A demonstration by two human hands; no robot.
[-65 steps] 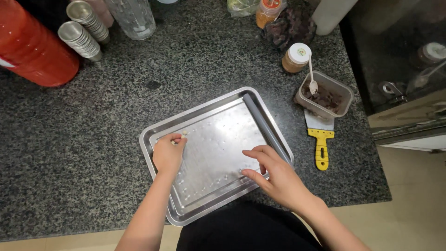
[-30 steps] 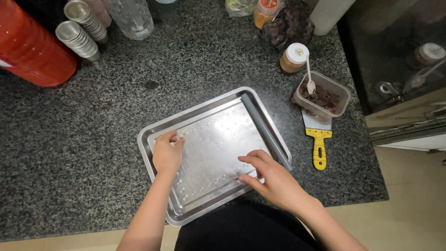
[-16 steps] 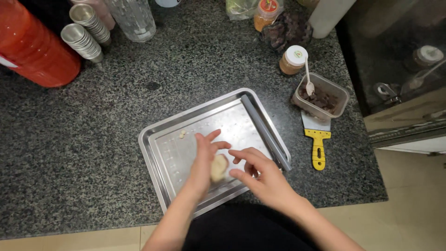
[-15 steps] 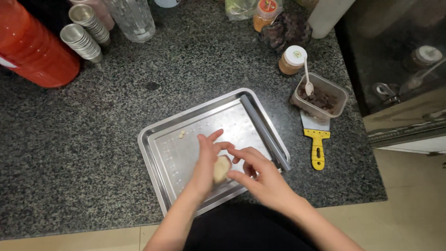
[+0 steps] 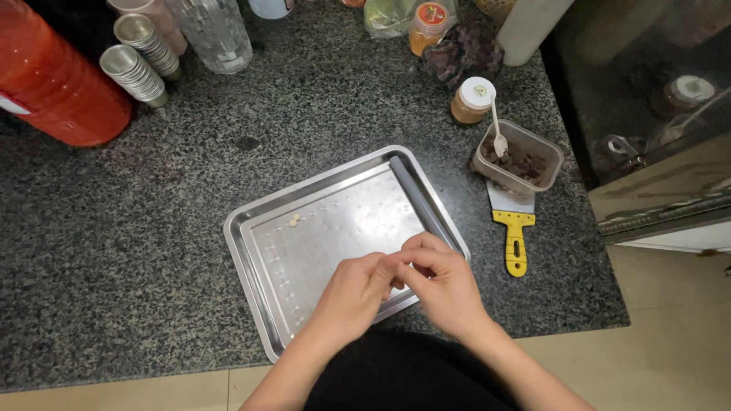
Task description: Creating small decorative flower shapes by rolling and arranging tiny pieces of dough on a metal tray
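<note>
one tray (image 5: 251,228), two hands (joined); one scraper (image 5: 514,228)

Tray (image 5: 259,228) centre and far-left part open, only small dough bits (image 5: 294,221) near its far-left corner. Counter left of tray free; right edge blocked by yellow scraper (image 5: 514,232) and tub (image 5: 518,160), far edge by cup stacks (image 5: 137,57), red cylinder (image 5: 53,76), jars (image 5: 472,99).

- big red cylinder container (image 5: 57,80) in the upper left corner, with a bit of white label on its left edge
- small orange jar (image 5: 472,100) with a white lid that has a round label, upper right of centre
- another orange jar (image 5: 427,27) with a red-and-white lid at the top edge
- clear greenish bag (image 5: 388,15) just left of it
</note>
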